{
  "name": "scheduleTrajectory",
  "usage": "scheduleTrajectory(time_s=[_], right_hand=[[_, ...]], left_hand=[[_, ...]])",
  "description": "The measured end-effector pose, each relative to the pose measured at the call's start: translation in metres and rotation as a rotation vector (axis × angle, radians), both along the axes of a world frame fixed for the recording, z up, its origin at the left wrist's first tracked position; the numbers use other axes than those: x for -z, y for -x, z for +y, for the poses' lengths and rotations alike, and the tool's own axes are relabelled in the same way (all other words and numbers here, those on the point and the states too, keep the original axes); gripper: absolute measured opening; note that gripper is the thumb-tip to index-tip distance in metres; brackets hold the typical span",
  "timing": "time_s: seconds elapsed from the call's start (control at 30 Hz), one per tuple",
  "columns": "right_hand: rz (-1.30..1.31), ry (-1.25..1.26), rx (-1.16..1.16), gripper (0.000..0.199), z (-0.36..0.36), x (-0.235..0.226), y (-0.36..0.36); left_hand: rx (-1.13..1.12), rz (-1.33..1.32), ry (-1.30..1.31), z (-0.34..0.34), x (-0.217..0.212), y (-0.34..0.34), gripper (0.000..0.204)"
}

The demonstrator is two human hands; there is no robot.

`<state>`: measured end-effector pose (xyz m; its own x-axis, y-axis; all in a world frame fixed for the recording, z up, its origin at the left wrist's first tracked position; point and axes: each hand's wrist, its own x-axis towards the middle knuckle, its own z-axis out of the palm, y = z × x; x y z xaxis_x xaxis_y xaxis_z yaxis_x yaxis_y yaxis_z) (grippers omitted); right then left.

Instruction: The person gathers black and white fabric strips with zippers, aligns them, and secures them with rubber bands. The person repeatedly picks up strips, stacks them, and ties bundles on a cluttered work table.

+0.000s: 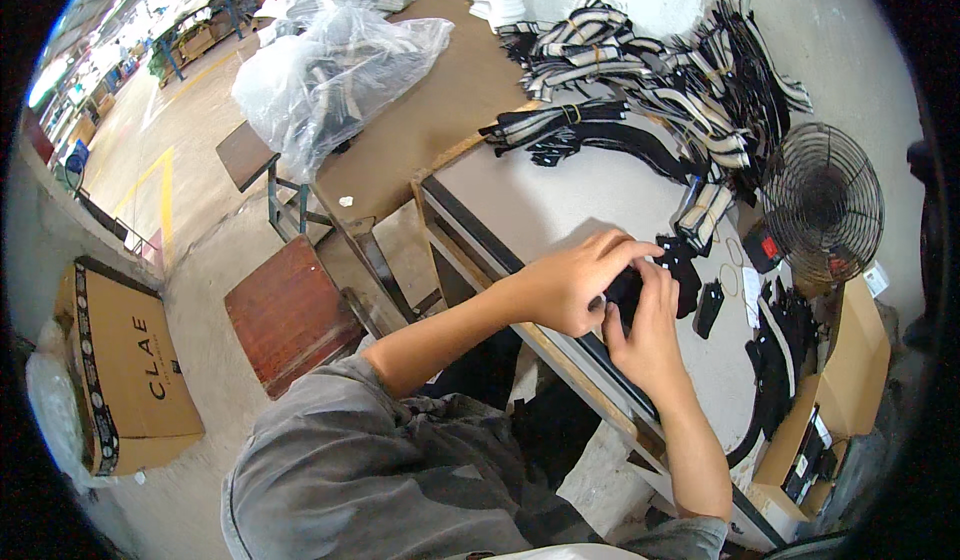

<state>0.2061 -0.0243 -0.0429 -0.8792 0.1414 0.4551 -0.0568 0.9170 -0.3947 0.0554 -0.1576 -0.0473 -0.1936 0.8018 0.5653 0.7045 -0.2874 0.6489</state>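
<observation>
Over the near edge of the white-topped table [500, 200], my left hand [578, 282] and my right hand [648, 340] come together around a small black fabric piece [624, 288]. Fingers of both hands are curled onto it, and they hide most of its shape. Just beyond the fingertips lie more black fabric pieces [684, 272]. A separate small black piece [709, 308] rests to the right of my right hand. Near it are thin tan rubber bands [728, 278] and a white paper strip [750, 298].
Banded bundles of black and white strips [600, 60] pile up at the back. A caged fan [825, 200] stands at the right, above an open cardboard box [835, 390]. Plastic-wrapped bundles [330, 70] cover a brown table. A wooden stool [295, 310] and carton [140, 360] stand left.
</observation>
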Motion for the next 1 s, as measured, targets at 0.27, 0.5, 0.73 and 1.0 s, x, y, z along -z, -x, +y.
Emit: scheduleTrajectory(time_s=[0.27, 0.5, 0.73, 1.0], right_hand=[[0.178, 0.01, 0.064, 0.046, 0.012, 0.001, 0.002], [0.203, 0.04, 0.107, 0.036, 0.02, 0.005, 0.002], [0.121, 0.229, 0.126, 0.028, 0.029, 0.009, 0.001], [0.068, 0.165, 0.039, 0.032, 0.02, -0.002, -0.007]], left_hand=[[-0.156, -0.142, -0.093, 0.004, 0.006, -0.002, 0.06], [-0.28, 0.067, -0.024, 0.014, 0.025, 0.002, 0.072], [-0.389, 0.22, 0.064, 0.017, 0.025, 0.001, 0.065], [-0.276, 0.002, -0.014, 0.017, 0.032, 0.005, 0.043]])
